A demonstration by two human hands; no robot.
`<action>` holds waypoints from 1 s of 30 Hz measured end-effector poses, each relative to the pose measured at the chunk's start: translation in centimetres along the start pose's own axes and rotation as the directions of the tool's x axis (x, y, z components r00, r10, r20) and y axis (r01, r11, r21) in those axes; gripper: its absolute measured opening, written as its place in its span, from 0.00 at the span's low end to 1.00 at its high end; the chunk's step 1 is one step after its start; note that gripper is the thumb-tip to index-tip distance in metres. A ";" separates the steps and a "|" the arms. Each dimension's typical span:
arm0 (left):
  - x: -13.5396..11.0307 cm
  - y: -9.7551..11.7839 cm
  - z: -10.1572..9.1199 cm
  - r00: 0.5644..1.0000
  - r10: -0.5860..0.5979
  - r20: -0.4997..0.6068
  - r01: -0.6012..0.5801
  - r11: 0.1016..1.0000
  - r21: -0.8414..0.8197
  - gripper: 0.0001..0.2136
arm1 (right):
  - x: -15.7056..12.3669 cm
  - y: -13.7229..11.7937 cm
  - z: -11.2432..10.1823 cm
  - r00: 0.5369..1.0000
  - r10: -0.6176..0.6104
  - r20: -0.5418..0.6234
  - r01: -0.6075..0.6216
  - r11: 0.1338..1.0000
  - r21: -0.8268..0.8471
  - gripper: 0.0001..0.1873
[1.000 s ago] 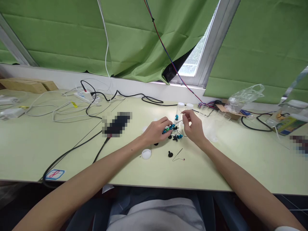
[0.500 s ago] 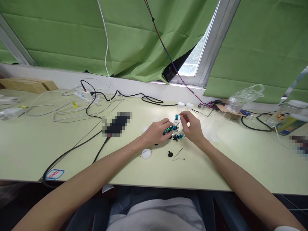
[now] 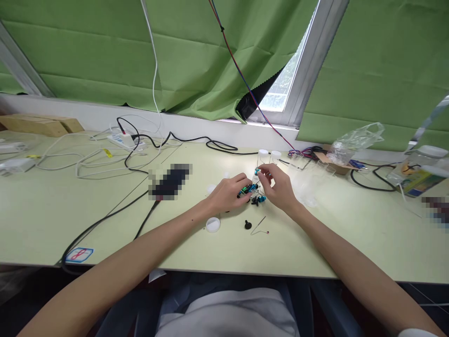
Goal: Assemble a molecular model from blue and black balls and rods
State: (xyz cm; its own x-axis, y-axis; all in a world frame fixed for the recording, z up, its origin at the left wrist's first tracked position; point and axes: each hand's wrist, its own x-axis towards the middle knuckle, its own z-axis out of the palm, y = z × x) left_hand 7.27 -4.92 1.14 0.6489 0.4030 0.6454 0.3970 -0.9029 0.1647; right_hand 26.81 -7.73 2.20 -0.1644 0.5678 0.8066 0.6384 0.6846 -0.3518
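My left hand (image 3: 229,193) lies over the desk, its fingers closed around a small green-and-blue metal assembly (image 3: 246,189). To its right, my right hand (image 3: 279,188) has thumb and forefinger pinched at a small blue piece (image 3: 257,172), just above a small white-topped container partly hidden behind the fingers. Thin metal rods stick out between the two hands. Below them lie loose black and blue parts (image 3: 257,200). Closer to me are a black round-headed part (image 3: 248,225) and a thin bent rod (image 3: 259,229).
A white round lid (image 3: 213,225) lies below my left hand. Clear jars with white lids (image 3: 264,153) stand behind my hands. Black cable (image 3: 224,145) runs along the back. A blurred dark device (image 3: 171,181) is at left; a cardboard box (image 3: 336,166) sits at right.
My right hand has shifted slightly left, and its fingertips now meet the small blue piece that stood just beside them. My left hand stays on the green-and-blue assembly.
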 end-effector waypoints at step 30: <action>0.6 0.1 -0.3 0.914 -0.128 -0.385 0.088 0.989 -0.119 0.05 | 0.2 -2.1 -0.2 0.931 0.297 -0.213 -0.243 0.938 0.248 0.12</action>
State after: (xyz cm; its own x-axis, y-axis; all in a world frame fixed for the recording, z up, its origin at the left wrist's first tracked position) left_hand 7.47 -4.80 1.76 0.2922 0.4265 0.8560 0.3727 -0.8751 0.3088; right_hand 25.59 -9.08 3.18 0.1972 0.6345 0.7473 0.4521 0.6175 -0.6436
